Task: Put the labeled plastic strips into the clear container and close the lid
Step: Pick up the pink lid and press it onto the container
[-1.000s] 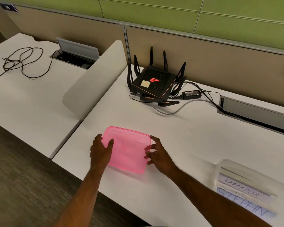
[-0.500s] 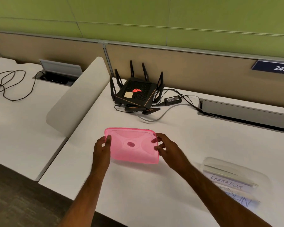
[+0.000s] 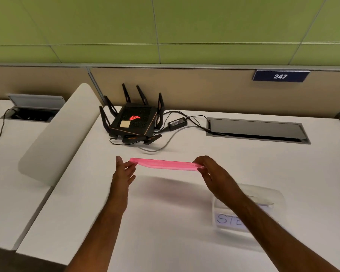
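A translucent pink lid (image 3: 165,165) hangs level above the white desk (image 3: 165,222), seen nearly edge-on. My left hand (image 3: 124,171) pinches its left end and my right hand (image 3: 212,171) pinches its right end. The clear container (image 3: 263,195) stands on the desk to the right, partly behind my right forearm. Inside it lie labeled plastic strips (image 3: 228,218), one with blue handwriting starting "STE"; the rest of them is hidden by my arm.
A black router (image 3: 133,122) with upright antennas, its power brick (image 3: 178,122) and cables sit at the back of the desk. A cable hatch (image 3: 257,130) is back right. A curved white divider (image 3: 57,134) borders the desk on the left.
Both hands have lifted the pink lid off the desk and carried it to the right, turning it from tilted toward me to level. My view has shifted right.
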The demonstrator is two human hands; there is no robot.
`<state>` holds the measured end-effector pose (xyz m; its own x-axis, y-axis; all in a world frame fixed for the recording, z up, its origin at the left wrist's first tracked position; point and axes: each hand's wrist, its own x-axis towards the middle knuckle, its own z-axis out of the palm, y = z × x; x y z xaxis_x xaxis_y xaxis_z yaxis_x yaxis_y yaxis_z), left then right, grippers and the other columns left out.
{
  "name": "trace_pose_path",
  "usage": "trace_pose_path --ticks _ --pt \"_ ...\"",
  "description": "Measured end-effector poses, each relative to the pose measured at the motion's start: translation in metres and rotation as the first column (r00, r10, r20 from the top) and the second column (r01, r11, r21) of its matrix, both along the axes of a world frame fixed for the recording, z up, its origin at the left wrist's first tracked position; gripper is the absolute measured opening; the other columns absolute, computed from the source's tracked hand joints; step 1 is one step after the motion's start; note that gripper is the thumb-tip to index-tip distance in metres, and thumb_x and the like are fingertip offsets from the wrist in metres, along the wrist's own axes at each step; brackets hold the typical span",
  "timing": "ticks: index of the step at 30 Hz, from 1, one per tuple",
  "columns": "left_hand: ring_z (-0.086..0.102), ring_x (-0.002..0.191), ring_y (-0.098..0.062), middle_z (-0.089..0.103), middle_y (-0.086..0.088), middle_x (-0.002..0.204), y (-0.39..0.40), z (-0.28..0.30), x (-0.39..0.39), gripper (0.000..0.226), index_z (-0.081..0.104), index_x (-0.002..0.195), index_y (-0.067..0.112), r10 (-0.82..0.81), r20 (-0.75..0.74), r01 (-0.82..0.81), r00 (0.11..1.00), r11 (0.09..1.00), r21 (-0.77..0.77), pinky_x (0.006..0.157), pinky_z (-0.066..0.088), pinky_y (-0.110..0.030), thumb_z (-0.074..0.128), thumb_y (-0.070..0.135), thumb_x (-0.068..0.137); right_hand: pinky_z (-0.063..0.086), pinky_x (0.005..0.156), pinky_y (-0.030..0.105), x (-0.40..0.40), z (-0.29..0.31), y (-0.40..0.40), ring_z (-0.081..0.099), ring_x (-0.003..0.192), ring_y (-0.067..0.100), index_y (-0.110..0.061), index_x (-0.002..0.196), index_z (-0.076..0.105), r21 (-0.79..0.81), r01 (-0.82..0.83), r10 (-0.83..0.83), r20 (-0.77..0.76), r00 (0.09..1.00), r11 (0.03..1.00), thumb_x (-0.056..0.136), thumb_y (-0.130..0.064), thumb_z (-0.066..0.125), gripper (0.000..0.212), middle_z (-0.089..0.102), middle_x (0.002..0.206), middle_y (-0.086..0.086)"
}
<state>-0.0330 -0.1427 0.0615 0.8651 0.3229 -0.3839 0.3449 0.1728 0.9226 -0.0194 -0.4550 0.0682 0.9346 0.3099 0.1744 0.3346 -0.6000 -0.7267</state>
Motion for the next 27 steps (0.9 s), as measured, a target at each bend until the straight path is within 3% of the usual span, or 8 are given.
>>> trace_pose_path --ticks 3,6,12,17,20,22,24,27 --pt "0.065 0.120 -0.017 0.071 0.000 0.124 -0.019 0.002 0.006 0.074 0.063 0.124 0.034 -0.008 -0.005 0.008 1.000 0.999 -0.041 0.103 0.048 -0.039 0.039 0.086 0.077 0.042 0.079 0.007 -0.004 0.003 -0.023 0.060 0.093 0.000 -0.037 0.117 0.051 0.020 0.049 -0.049 0.013 0.999 0.999 0.102 -0.014 0.051 0.027 0.059 0.108 -0.024" --pt "0.071 0.111 -0.017 0.072 -0.004 0.120 -0.040 0.003 0.009 0.084 0.054 0.136 0.034 -0.006 -0.001 0.006 1.000 0.997 -0.079 0.097 0.052 -0.037 0.045 0.087 0.072 0.047 0.091 0.016 -0.009 0.005 -0.047 0.062 0.106 0.003 -0.034 0.116 0.054 0.038 0.100 -0.099 -0.014 0.995 0.994 0.099 -0.005 0.051 0.033 0.061 0.113 -0.022" --pt "0.069 0.112 -0.017 0.073 -0.005 0.119 -0.087 0.003 0.010 0.074 0.047 0.140 0.033 -0.055 -0.021 0.050 0.998 0.978 -0.201 0.094 0.053 -0.035 0.051 0.076 0.079 0.045 0.101 0.018 -0.021 0.006 -0.088 0.060 0.115 0.004 -0.032 0.109 0.053 0.065 0.158 -0.161 0.041 0.986 0.985 0.093 0.010 0.050 0.045 0.060 0.114 -0.023" --pt "0.070 0.115 -0.021 0.070 -0.012 0.127 -0.121 -0.005 0.009 0.042 0.048 0.141 0.027 -0.097 -0.029 0.086 0.995 0.961 -0.262 0.096 0.053 -0.038 0.051 0.045 0.103 0.043 0.094 0.013 -0.030 0.006 -0.119 0.061 0.110 0.005 -0.033 0.102 0.050 0.130 0.184 -0.199 0.118 0.973 0.974 0.086 0.020 0.054 0.055 0.061 0.109 -0.012" --pt "0.065 0.122 -0.024 0.063 -0.013 0.137 -0.137 -0.011 0.007 0.050 0.040 0.150 0.012 -0.122 -0.043 0.106 0.992 0.959 -0.264 0.100 0.052 -0.040 0.054 0.024 0.104 0.042 0.091 0.010 -0.034 0.005 -0.138 0.061 0.109 0.007 -0.037 0.098 0.049 0.123 0.189 -0.203 0.113 0.973 0.974 0.082 0.023 0.054 0.063 0.060 0.109 -0.013" --pt "0.068 0.118 -0.024 0.069 -0.013 0.128 -0.147 -0.011 0.005 0.056 0.040 0.149 0.005 -0.126 -0.060 0.106 0.990 0.961 -0.257 0.095 0.054 -0.038 0.063 0.017 0.099 0.045 0.088 0.012 -0.036 0.005 -0.149 0.062 0.106 0.008 -0.049 0.100 0.046 0.116 0.183 -0.196 0.122 0.973 0.976 0.083 0.021 0.053 0.073 0.059 0.111 -0.019" --pt "0.073 0.107 -0.020 0.077 -0.006 0.112 -0.156 -0.009 0.003 0.060 0.043 0.146 0.009 -0.113 -0.082 0.092 0.990 0.970 -0.227 0.085 0.056 -0.032 0.071 0.015 0.093 0.047 0.090 0.014 -0.040 0.005 -0.162 0.062 0.106 0.008 -0.054 0.104 0.046 0.118 0.170 -0.186 0.134 0.973 0.978 0.085 0.020 0.052 0.077 0.058 0.114 -0.021" --pt "0.074 0.101 -0.018 0.076 -0.007 0.114 -0.167 -0.008 0.001 0.064 0.045 0.146 0.011 -0.128 -0.086 0.108 0.988 0.974 -0.200 0.080 0.056 -0.029 0.074 0.010 0.090 0.041 0.099 0.008 -0.044 0.005 -0.177 0.062 0.112 0.006 -0.055 0.110 0.046 0.119 0.148 -0.164 0.140 0.976 0.982 0.089 0.017 0.053 0.076 0.059 0.118 -0.017"
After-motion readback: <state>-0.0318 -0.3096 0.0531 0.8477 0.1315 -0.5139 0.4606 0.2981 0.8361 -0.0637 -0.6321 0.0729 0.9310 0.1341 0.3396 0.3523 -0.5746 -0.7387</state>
